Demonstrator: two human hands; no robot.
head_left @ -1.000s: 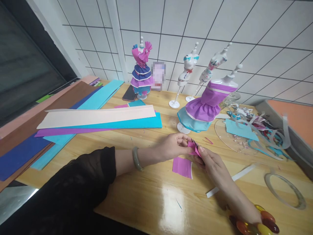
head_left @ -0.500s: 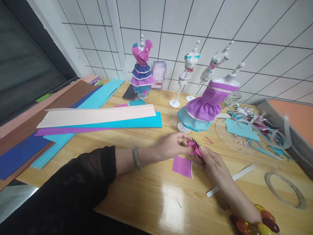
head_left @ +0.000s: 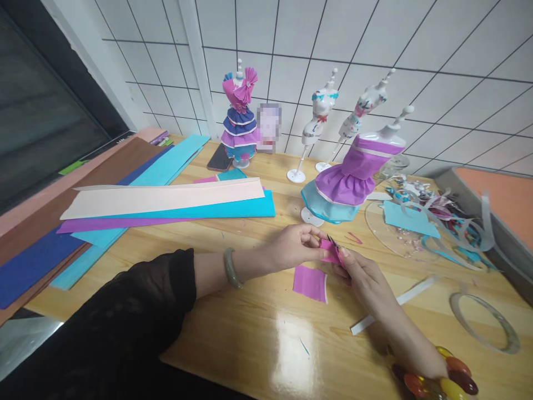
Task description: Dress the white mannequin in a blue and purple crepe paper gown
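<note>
My left hand [head_left: 302, 244] pinches the left side of a small pink paper piece [head_left: 328, 251] above the table. My right hand [head_left: 358, 269] is closed at the piece's right side, with a small dark pointed tool [head_left: 332, 241] sticking up between the fingers; its handle is hidden in the hand. Just below the hands, a purple-pink square [head_left: 310, 284] with a pale right edge lies flat on the wooden table [head_left: 258, 333]. Behind them stands a mannequin in a purple and light blue dress [head_left: 353, 172].
Long folded paper strips [head_left: 166, 203] cover the left. A ruffled-dress mannequin [head_left: 240, 125], two bare mannequins [head_left: 320, 114] and a phone [head_left: 219, 158] stand or lie behind. Scraps on a clear disc [head_left: 400, 239], a white strip [head_left: 395, 303], a tape ring [head_left: 485, 323] and a grey tray [head_left: 478, 222] are right.
The pink piece between my hands lies a little flatter at the dark tips. The whole view has shifted slightly; both hands keep their places.
</note>
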